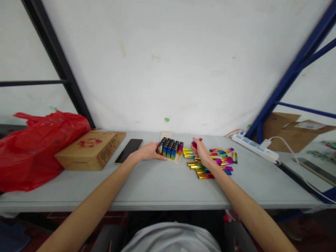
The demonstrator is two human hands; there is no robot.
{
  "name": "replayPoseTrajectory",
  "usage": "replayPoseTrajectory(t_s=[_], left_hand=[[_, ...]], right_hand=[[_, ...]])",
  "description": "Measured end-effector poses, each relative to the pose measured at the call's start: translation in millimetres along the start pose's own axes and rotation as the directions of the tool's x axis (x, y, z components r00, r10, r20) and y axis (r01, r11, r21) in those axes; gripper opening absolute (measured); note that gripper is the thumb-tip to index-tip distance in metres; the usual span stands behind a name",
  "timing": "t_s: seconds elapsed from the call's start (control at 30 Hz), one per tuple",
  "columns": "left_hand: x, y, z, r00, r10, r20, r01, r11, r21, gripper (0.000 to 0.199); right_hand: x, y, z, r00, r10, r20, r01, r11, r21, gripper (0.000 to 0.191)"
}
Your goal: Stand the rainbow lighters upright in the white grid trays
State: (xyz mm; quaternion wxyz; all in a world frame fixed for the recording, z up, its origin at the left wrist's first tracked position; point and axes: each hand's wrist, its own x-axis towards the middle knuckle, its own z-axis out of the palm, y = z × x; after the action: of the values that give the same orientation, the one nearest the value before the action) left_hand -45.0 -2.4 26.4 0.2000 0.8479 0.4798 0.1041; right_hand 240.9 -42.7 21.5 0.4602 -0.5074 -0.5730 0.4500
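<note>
Several shiny, multicoloured cylinders with black tops (168,149) stand upright in rows in a pale holed tray (177,159). My left hand (152,151) rests against the left side of this group, thumb at the front and fingers behind, partly hidden. To the right, my right hand (200,151) is closed on a pinkish-red cylinder (194,144), held just above the table. Loose cylinders in gold, blue, red and magenta (206,176) lie spread under and around my right wrist. Another pale holed tray (166,134) shows behind the upright group.
A black phone (129,150) lies left of my left hand. Farther left are a cardboard box (88,150) and a red plastic bag (39,150). A white power strip (254,147) with a plugged-in cable runs along the right of the grey table (162,189).
</note>
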Motion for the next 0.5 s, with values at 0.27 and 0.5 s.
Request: replayPoseTrajectory(t_s=[0.27,0.5], left_hand=[[0.7,-0.1,-0.2,1.000,0.000,0.005,0.000,1.000,-0.007,0.070],[-1.2,0.1,-0.7,1.000,0.014,-0.006,-0.014,1.000,-0.022,0.069]], right_hand=[[-1.0,-0.1,1.4,1.000,0.006,-0.018,-0.006,1.000,0.015,0.046],[2.9,3.1,-2.6,0.997,-0.072,-0.027,0.069,0.994,-0.087,0.056]])
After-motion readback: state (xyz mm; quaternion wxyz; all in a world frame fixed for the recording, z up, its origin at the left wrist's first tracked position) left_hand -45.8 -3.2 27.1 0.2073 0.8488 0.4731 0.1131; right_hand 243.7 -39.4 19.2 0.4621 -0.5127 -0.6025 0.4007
